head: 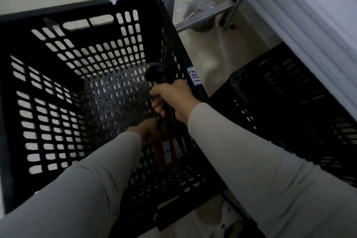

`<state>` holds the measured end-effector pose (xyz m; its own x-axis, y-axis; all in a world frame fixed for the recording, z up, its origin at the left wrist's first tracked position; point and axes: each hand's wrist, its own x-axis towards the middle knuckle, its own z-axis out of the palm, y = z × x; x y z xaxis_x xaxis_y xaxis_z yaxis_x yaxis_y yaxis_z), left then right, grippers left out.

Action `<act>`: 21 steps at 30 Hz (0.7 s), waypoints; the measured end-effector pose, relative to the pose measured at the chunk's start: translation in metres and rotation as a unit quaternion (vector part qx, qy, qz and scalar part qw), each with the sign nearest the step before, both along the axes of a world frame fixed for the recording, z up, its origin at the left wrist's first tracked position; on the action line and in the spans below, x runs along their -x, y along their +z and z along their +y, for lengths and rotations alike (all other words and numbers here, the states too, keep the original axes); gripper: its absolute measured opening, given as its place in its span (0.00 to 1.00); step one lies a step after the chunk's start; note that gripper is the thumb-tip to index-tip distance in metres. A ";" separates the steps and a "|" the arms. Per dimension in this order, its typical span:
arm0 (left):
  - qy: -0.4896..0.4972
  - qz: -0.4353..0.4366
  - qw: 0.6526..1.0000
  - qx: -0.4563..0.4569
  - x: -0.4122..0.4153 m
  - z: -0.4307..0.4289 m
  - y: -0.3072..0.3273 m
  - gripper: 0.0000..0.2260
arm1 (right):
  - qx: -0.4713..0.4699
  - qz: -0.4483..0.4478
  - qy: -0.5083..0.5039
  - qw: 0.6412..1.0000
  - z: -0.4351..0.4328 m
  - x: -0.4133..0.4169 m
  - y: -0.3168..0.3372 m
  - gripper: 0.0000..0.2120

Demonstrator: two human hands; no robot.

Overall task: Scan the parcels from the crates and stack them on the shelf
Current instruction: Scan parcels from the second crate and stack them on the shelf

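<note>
Right now I am gripping the barcode scanner (pixel 160 72) in my right hand (pixel 173 100), fingers curled tight round its handle, its head pointing down into the black crate (pixel 58 9). My left hand (pixel 146 129) is reaching down to the brown parcel (pixel 172 152), which is lying low against the crate's near right wall with its white labels facing up. The hand is at the parcel's top edge, but in the dim light I cannot tell whether my fingers are closing on it or only touching it. I am seeing no other parcel on this crate's floor, so I am judging this crate nearly finished. Scanning this one and carrying it to the white shelf (pixel 309 25) is what remains here. The second crate (pixel 280 102) at my right is too dark to judge.
</note>
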<state>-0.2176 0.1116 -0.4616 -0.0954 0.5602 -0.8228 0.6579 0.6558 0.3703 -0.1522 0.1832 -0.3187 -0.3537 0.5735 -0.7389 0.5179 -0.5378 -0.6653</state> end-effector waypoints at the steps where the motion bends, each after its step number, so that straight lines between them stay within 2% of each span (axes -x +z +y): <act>1: 0.008 -0.001 1.000 -0.007 0.003 -0.005 0.009 0.18 | -0.002 0.005 -0.005 1.000 -0.003 -0.001 0.007 0.07; 4: 0.119 -0.010 0.993 -0.019 0.018 -0.018 0.049 0.16 | -0.006 0.027 -0.011 1.000 -0.015 -0.008 0.039 0.06; 6: 0.160 -0.031 0.986 -0.029 0.031 -0.032 0.084 0.15 | -0.015 0.045 -0.015 0.999 -0.026 -0.015 0.064 0.07; 9: 0.346 -0.037 0.933 -0.088 0.046 -0.053 0.131 0.13 | -0.036 0.075 -0.050 0.995 -0.048 -0.031 0.100 0.06; 10: 0.371 -0.021 0.917 -0.142 0.050 -0.064 0.146 0.10 | -0.038 0.090 -0.066 0.993 -0.058 -0.038 0.110 0.06; 11: 0.406 -0.040 0.896 -0.178 0.050 -0.075 0.166 0.06 | -0.037 0.104 -0.080 0.991 -0.069 -0.046 0.121 0.06; 15: 0.458 -0.145 0.837 -0.262 0.046 -0.116 0.219 0.09 | -0.046 0.130 -0.087 0.987 -0.115 -0.084 0.160 0.06; 17: 0.446 -0.166 0.824 -0.308 0.042 -0.131 0.234 0.08 | -0.075 0.141 -0.085 0.984 -0.135 -0.102 0.174 0.06; 21: 0.434 -0.188 0.801 -0.366 0.017 -0.154 0.256 0.15 | -0.133 0.158 -0.102 0.973 -0.178 -0.142 0.194 0.05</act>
<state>-0.2349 -0.0429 -0.2055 -0.5331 0.7631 -0.3654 -0.1767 0.3220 0.9301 -0.0098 0.0055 -0.1250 -0.3978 0.8120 -0.4271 0.1645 -0.3948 -0.9039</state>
